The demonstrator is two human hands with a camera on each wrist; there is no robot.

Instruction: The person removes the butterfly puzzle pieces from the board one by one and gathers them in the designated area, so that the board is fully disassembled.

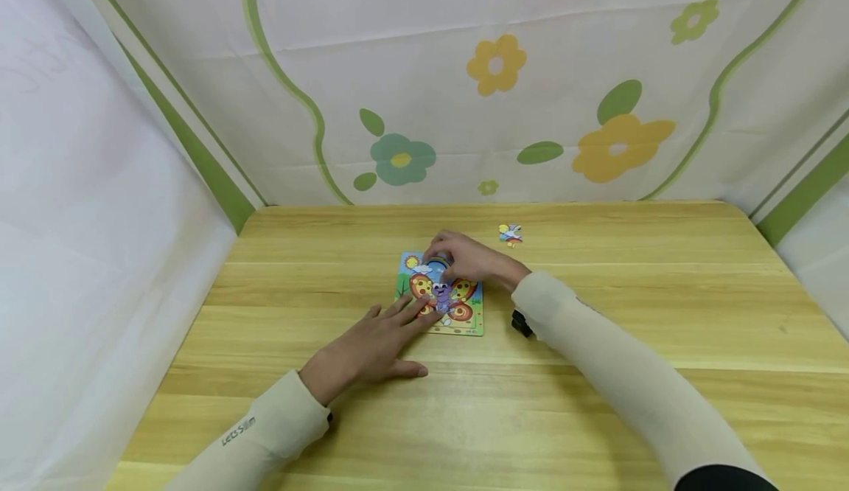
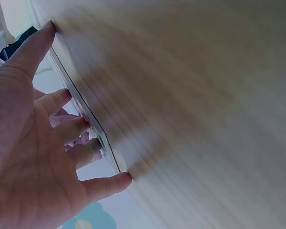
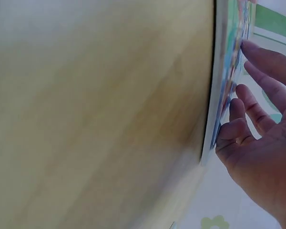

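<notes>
A colourful butterfly jigsaw puzzle lies flat on the wooden table, with a sun, clouds and a purple-bodied butterfly on it. My left hand reaches in from the lower left, its fingers spread and their tips resting on the puzzle's left and lower part. The left thumb is on the tabletop. Over the puzzle's top edge arches my right hand, with thumb and fingers bent down onto the blue sky area. In the right wrist view, the right fingers touch the puzzle's face; I cannot tell whether they pinch a piece.
One loose puzzle piece lies on the table behind the right hand, beyond the puzzle's upper right. A black device shows at the right wrist. White cloth walls with printed flowers enclose the table's back and sides.
</notes>
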